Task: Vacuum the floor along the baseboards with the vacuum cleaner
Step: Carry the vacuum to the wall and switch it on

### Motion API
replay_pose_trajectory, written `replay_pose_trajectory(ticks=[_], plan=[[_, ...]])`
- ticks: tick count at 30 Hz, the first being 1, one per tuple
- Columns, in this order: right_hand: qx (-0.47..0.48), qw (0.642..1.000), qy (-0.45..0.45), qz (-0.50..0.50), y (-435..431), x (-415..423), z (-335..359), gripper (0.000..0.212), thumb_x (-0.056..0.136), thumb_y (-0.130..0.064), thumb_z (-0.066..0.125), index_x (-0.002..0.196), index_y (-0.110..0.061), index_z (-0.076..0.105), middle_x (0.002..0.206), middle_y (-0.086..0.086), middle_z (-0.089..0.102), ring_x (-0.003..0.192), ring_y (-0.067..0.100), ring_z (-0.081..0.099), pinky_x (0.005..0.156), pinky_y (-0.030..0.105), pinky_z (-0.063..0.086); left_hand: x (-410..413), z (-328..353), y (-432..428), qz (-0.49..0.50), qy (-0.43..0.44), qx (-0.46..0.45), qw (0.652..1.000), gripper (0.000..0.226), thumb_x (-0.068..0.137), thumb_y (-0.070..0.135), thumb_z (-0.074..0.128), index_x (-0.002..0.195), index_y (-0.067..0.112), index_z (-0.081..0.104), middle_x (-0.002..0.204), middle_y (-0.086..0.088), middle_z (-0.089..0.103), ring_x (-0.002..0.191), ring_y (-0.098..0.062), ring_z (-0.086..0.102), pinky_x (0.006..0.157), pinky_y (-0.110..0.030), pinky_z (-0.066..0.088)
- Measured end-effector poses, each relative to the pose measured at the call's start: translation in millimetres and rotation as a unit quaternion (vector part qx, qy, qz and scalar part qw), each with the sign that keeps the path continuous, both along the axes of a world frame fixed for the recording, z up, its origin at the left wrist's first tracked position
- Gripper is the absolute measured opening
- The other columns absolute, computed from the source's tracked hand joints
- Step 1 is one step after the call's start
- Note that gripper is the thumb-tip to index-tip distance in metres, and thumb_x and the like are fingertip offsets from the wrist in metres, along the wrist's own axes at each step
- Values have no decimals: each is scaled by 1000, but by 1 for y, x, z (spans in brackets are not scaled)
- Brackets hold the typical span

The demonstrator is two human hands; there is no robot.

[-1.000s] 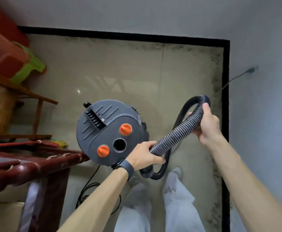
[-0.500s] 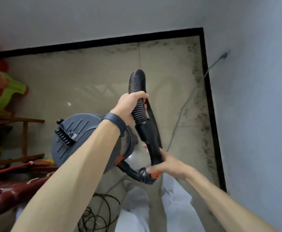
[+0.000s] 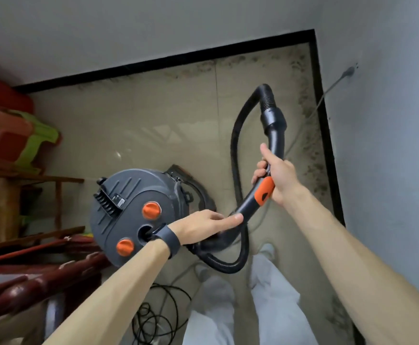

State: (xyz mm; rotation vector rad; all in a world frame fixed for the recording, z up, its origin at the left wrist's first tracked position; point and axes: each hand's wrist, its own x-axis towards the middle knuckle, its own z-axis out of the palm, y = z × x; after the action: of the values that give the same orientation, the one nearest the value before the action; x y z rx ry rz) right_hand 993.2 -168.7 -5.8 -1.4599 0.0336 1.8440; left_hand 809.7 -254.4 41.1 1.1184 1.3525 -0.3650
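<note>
Grey painted walls point(image 3: 153, 26) meet at the corner of a black baseboard strip point(image 3: 228, 49). Glossy beige tiled floor point(image 3: 153, 125) carries dark grime along that strip. Stacked red and green plastic stools point(image 3: 16, 138) stand well left of the corner.

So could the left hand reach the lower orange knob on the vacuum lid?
Probably yes: the left hand looks empty, its wrist sits right beside the lower orange knob, and nothing covers it.

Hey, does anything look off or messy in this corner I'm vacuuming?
Yes. Dark grime speckles the floor along the black baseboard, thickest on the right side. A black cord lies tangled by the feet. The hose handle in the right hand looks intact.
</note>
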Motion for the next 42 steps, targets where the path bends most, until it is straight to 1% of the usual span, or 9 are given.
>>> replay_pose_trajectory(ticks=[4, 8, 11, 14, 20, 26, 31, 35, 42], plan=[[33, 980, -162, 111, 8, -12, -11, 31, 104, -32, 61, 117, -5, 53, 96, 11, 67, 72, 23, 66, 68, 33, 58, -19, 34, 23, -198, 120, 161, 959, 43, 68, 65, 70, 81, 26, 59, 73, 4, 66, 71, -19, 63, 67, -30, 54], [240, 786, -437, 364, -32, -24, -24, 50, 106, -31, 34, 155, -28, 42, 169, 10, 22, 153, 25, 21, 123, 39, 14, -44, 57, 41, -245, 172, 187, 936, 31, 64, 54, 71, 76, 28, 58, 65, 6, 59, 61, -12, 56, 59, -26, 51], [412, 606, -480, 481, -54, -25, -28, 62, 89, -40, 20, 127, -42, 68, 165, -1, 37, 157, 26, 14, 125, 45, -2, -65, 59, 29, -273, 178, 189, 926, 33, 60, 52, 73, 78, 26, 63, 63, 7, 58, 59, -11, 55, 60, -28, 53], [390, 518, -382, 658, -53, -37, -15, 66, 76, -52, 13, 104, -40, 72, 140, -14, 62, 145, 13, 40, 126, 48, -9, -89, 55, 1, -277, 184, 198, 922, 38, 57, 55, 73, 80, 25, 66, 78, 7, 57, 67, -16, 57, 60, -30, 54], [470, 317, -399, 721, -69, -79, -20, 63, 81, -86, 33, 96, -29, 56, 91, -10, 66, 88, 16, 59, 89, 38, 42, -150, 47, -39, -199, 239, 260, 914, 44, 55, 63, 68, 87, 32, 67, 118, 17, 48, 98, -15, 57, 67, -27, 46], [449, 422, -483, 622, -76, -137, -31, 29, 80, -29, 76, 79, -21, 48, 72, 2, 69, 71, 38, 66, 57, 36, 34, -196, 24, -71, 77, 268, 429, 859, 70, 70, 29, 73, 133, 49, 50, 156, 2, 29, 128, -29, 42, 99, -43, 47], [371, 489, -494, 616, -92, -189, -25, 31, 93, -51, 64, 92, -22, 55, 90, 5, 72, 90, 39, 66, 68, 38, 42, -191, -16, -109, 317, 273, 466, 780, 83, 82, 7, 62, 146, 51, 33, 162, 14, 7, 129, -18, 46, 85, -31, 52], [291, 599, -478, 573, -100, -217, -27, 42, 90, -64, 63, 88, -23, 52, 85, 7, 70, 88, 39, 65, 74, 42, 51, -191, -52, -152, 486, 292, 352, 745, 57, 84, 20, 61, 134, 42, 45, 138, 5, 43, 115, -20, 55, 87, -35, 50], [272, 572, -504, 588, -121, -248, -47, 43, 89, -70, 58, 90, -27, 62, 91, 0, 69, 93, 32, 67, 83, 43, 55, -182, -94, -177, 579, 266, 184, 749, 30, 86, 49, 61, 94, 27, 42, 98, 4, 55, 95, -25, 58, 79, -37, 48]])
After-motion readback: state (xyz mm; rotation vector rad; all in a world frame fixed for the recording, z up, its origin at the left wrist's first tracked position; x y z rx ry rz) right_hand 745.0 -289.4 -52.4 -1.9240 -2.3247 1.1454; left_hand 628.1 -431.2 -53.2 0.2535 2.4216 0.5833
